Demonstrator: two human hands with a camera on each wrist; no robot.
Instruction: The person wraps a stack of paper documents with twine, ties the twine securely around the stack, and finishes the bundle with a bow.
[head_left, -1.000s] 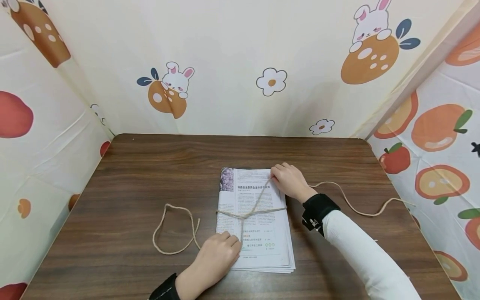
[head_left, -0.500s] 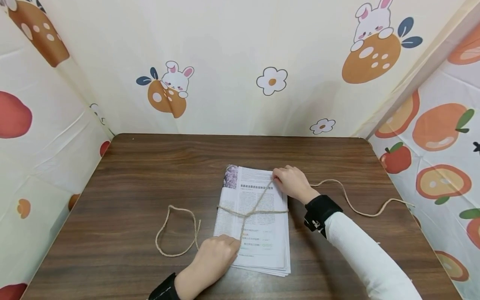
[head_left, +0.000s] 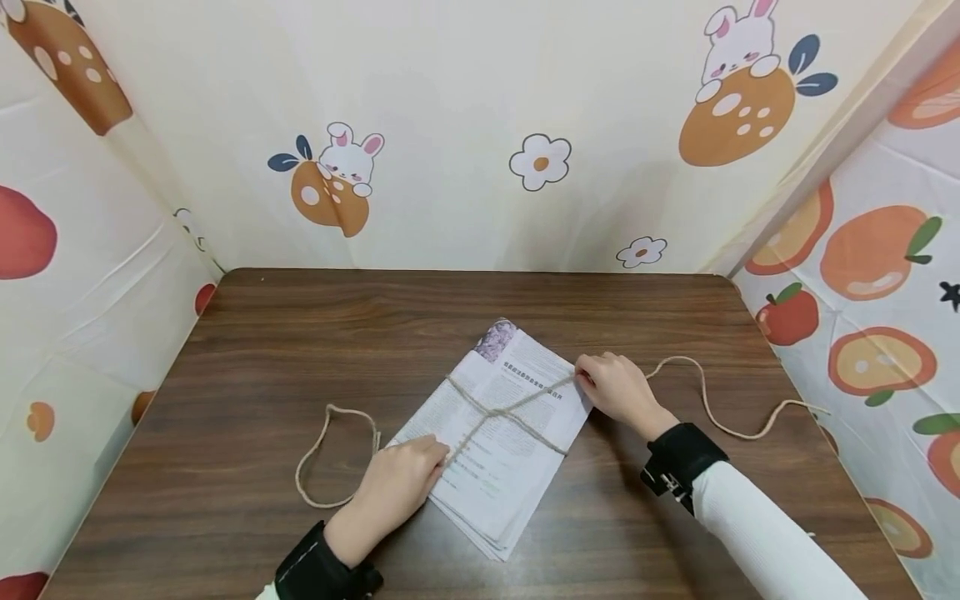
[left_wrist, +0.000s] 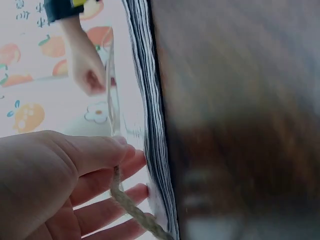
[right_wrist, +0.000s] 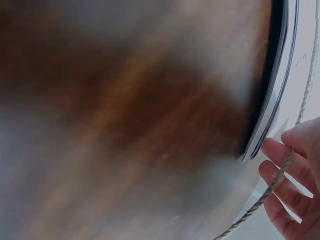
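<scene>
A stack of newspapers (head_left: pixel 480 467) lies at a slant on the table, with twine (head_left: pixel 517 408) crossing over its top in an X. My left hand (head_left: pixel 401 479) pinches the twine between thumb and forefinger at the stack's lower left edge; in the left wrist view the twine (left_wrist: pixel 127 202) runs out below the thumb past the layered paper edges (left_wrist: pixel 150 100). At the upper right edge my right hand (head_left: pixel 618 387) pinches the other length. The right wrist view shows that twine (right_wrist: pixel 270 190) passing under the thumb and across the fingers (right_wrist: pixel 285 187).
A loose twine end (head_left: pixel 300 467) loops on the table left of the stack. Another twine tail (head_left: pixel 705 392) curves toward the right edge of the brown wooden table (head_left: pixel 337 325). Printed cloth walls (head_left: pixel 450 208) stand behind and at both sides.
The newspaper stack has turned clockwise from nearly straight to a slant. My left hand has moved up and left, my right hand right and slightly down, both still pinching the twine.
</scene>
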